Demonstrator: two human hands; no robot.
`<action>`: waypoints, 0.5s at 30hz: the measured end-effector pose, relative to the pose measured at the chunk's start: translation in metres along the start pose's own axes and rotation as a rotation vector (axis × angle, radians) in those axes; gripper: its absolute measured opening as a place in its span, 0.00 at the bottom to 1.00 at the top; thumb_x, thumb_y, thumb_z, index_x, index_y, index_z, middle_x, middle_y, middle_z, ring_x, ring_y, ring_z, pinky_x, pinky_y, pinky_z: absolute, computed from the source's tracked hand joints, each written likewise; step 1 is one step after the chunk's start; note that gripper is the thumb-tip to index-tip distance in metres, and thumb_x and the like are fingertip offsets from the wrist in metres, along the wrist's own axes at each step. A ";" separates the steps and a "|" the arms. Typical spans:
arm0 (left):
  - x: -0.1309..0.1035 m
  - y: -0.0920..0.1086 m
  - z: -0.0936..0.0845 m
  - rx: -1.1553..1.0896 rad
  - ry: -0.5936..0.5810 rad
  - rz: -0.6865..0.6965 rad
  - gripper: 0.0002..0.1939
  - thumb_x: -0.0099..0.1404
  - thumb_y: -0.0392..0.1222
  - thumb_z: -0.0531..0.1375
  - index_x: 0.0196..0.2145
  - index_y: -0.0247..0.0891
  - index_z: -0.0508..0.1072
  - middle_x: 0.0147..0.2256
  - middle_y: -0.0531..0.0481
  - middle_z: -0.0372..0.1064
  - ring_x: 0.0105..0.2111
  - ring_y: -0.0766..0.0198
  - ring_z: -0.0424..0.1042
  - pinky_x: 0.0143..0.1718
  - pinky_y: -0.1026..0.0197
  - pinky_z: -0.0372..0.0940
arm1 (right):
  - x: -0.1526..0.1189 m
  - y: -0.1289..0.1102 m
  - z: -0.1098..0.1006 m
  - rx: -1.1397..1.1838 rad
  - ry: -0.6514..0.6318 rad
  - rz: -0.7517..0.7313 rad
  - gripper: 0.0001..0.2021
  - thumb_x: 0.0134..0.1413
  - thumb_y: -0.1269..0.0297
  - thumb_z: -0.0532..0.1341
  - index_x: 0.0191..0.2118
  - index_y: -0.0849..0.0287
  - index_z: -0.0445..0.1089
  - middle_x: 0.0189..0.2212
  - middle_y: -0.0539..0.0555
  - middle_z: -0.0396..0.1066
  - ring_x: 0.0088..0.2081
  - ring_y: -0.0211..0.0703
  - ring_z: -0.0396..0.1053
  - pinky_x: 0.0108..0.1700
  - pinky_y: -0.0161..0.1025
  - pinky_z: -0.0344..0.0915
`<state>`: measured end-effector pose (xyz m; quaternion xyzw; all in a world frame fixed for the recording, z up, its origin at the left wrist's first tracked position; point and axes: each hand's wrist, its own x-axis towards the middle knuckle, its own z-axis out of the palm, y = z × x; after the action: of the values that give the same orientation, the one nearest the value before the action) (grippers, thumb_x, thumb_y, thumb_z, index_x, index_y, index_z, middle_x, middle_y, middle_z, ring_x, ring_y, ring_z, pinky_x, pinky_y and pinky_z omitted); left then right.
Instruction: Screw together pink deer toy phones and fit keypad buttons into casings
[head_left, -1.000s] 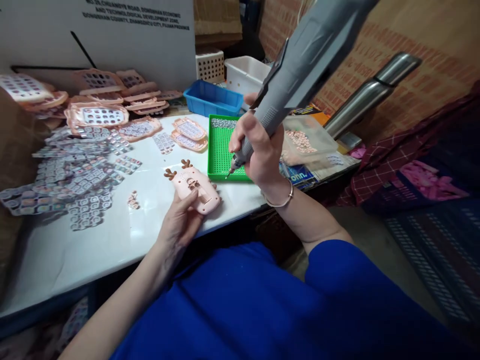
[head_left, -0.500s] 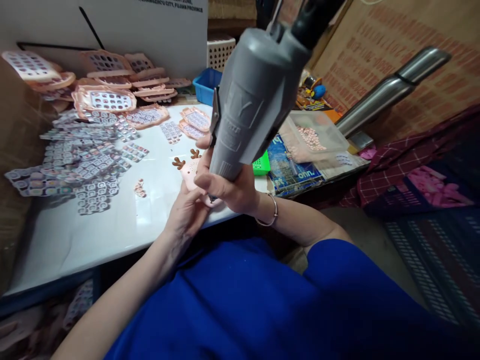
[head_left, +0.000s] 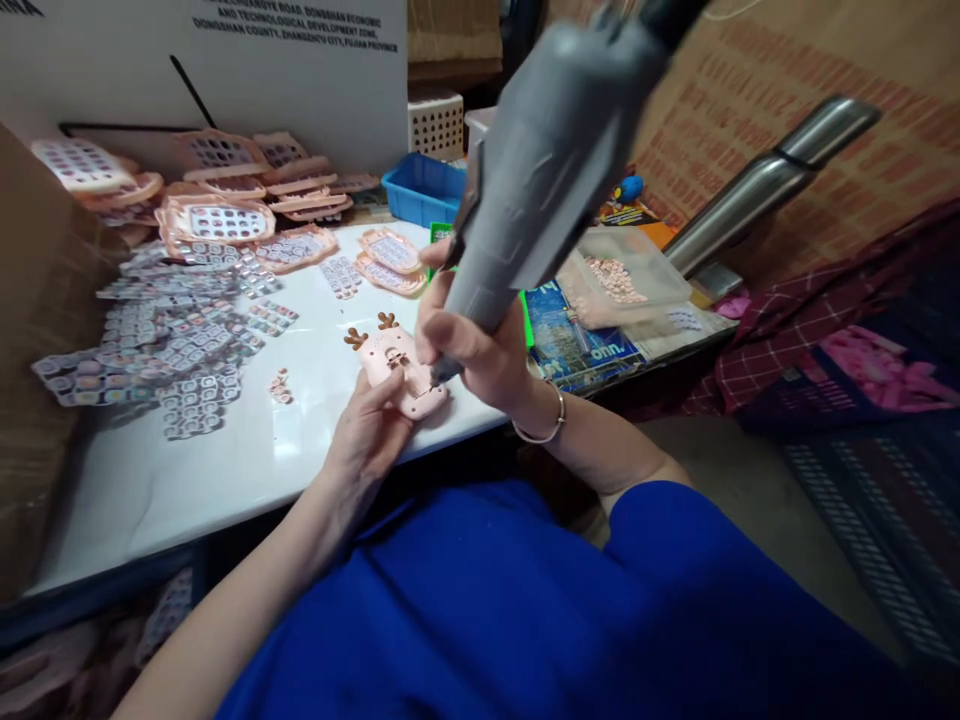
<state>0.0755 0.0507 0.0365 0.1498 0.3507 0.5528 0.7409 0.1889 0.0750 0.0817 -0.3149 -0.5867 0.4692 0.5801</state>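
My left hand (head_left: pixel 371 425) is closed on a pink toy case (head_left: pixel 420 400) with brown antlers, its thumb pressed on the face that is turned up. An open recess and small holes show in that face. My right hand (head_left: pixel 480 350) is wrapped round the lower part of a grey electric screwdriver (head_left: pixel 540 170), which leans up to the right with a black cable end at its top. The screwdriver's tip is close by the right side of the toy case; whether it touches cannot be made out. A few small pink parts (head_left: pixel 280 386) lie on the white table to the left.
Button sheets (head_left: pixel 199 400) are heaped on the left, with pink shell pieces (head_left: pixel 217 222) stacked behind. A blue bin (head_left: pixel 424 190) stands at the back. On the right are a clear tub (head_left: pixel 660 265) of small pink parts and a steel tube (head_left: pixel 772 180).
The screwdriver and my right hand have shifted up and right, off the toy case, so more of its recess shows. My left hand keeps its hold. The view has tilted a little.
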 end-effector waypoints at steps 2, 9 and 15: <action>0.000 0.000 0.000 -0.004 0.034 -0.015 0.20 0.57 0.25 0.61 0.46 0.41 0.72 0.37 0.52 0.75 0.37 0.63 0.75 0.41 0.58 0.74 | 0.002 -0.002 -0.007 -0.003 0.065 -0.063 0.27 0.43 0.41 0.66 0.45 0.50 0.64 0.23 0.44 0.60 0.23 0.38 0.62 0.29 0.39 0.65; 0.001 -0.001 -0.001 0.002 0.025 -0.018 0.18 0.57 0.25 0.61 0.43 0.41 0.73 0.39 0.51 0.75 0.40 0.62 0.75 0.44 0.56 0.73 | -0.003 0.003 -0.009 0.017 0.055 -0.113 0.19 0.49 0.50 0.65 0.45 0.52 0.64 0.20 0.42 0.59 0.20 0.35 0.60 0.26 0.37 0.63; 0.004 -0.004 0.000 -0.001 0.057 -0.001 0.16 0.59 0.24 0.58 0.43 0.40 0.73 0.37 0.51 0.75 0.38 0.65 0.75 0.41 0.64 0.72 | -0.011 0.012 -0.008 -0.114 -0.031 -0.019 0.19 0.43 0.47 0.68 0.32 0.55 0.64 0.22 0.46 0.63 0.24 0.36 0.64 0.30 0.38 0.69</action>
<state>0.0787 0.0530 0.0328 0.1335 0.3716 0.5566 0.7310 0.1957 0.0709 0.0658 -0.3346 -0.6244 0.4341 0.5565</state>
